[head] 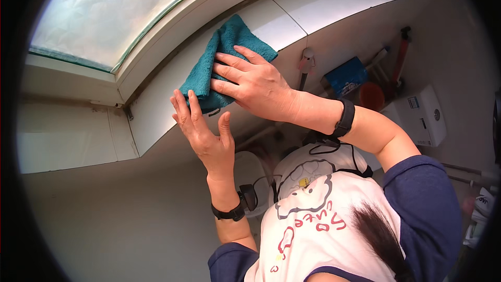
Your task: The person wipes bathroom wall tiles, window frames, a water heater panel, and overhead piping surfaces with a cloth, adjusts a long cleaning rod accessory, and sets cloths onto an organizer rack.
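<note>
A folded teal cloth (203, 68) lies on the white tiled window sill (274, 23), one corner pointing up towards the window frame. My right hand (254, 82) rests on the cloth with its back towards me, fingers spread across the fold and the thumb hidden. At the cloth's lower left corner is my left hand (205, 127), fingers raised and apart, thumb standing out. Its fingertips overlap the cloth's edge in the view; whether they touch it I cannot tell. A small dark loop hangs from the cloth's lower edge.
Frosted patterned glass (117, 8) in a pale frame (172, 19) borders the sill. Below the sill's edge a hook (307, 60) is fixed to the wall. Lower right are a blue box (346, 76), an orange-red round thing (372, 96) and a white appliance (420, 117).
</note>
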Demonstrator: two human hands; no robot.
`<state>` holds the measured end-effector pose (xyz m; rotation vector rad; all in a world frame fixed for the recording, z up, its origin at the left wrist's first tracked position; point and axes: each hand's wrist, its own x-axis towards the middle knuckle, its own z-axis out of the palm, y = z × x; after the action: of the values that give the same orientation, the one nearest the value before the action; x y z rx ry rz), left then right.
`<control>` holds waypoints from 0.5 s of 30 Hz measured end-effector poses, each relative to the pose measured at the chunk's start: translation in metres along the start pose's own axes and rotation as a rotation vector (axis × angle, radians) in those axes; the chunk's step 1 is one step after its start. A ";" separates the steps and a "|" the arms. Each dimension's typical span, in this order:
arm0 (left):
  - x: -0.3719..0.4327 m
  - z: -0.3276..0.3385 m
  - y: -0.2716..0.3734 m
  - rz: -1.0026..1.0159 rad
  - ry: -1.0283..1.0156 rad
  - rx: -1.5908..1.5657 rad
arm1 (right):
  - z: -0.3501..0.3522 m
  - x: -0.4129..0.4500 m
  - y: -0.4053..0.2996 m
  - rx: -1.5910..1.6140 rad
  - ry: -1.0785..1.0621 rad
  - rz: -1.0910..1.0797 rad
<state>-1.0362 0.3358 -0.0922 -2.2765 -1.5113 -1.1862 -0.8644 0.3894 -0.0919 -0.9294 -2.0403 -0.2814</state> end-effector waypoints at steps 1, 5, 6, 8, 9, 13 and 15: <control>-0.004 0.004 0.002 0.032 0.032 0.005 | 0.001 -0.005 0.000 -0.030 0.039 -0.033; 0.004 0.017 0.004 0.106 0.036 0.125 | -0.007 -0.008 0.009 0.131 -0.083 -0.039; 0.013 0.011 0.011 0.129 -0.004 0.178 | -0.015 -0.004 0.009 0.211 -0.123 -0.047; 0.030 0.010 0.014 0.155 -0.069 0.158 | -0.018 -0.002 0.016 0.275 -0.173 -0.063; 0.037 0.012 0.013 0.193 -0.130 0.132 | -0.019 -0.001 0.020 0.281 -0.196 -0.068; 0.038 0.030 -0.006 0.261 0.035 0.075 | -0.024 -0.004 0.024 0.294 -0.207 -0.079; 0.034 0.042 -0.006 0.297 0.155 0.021 | -0.029 -0.016 0.019 0.284 -0.210 -0.055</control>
<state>-1.0135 0.3844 -0.0986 -2.2375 -1.0817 -1.2197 -0.8275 0.3803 -0.0891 -0.7527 -2.2274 0.0804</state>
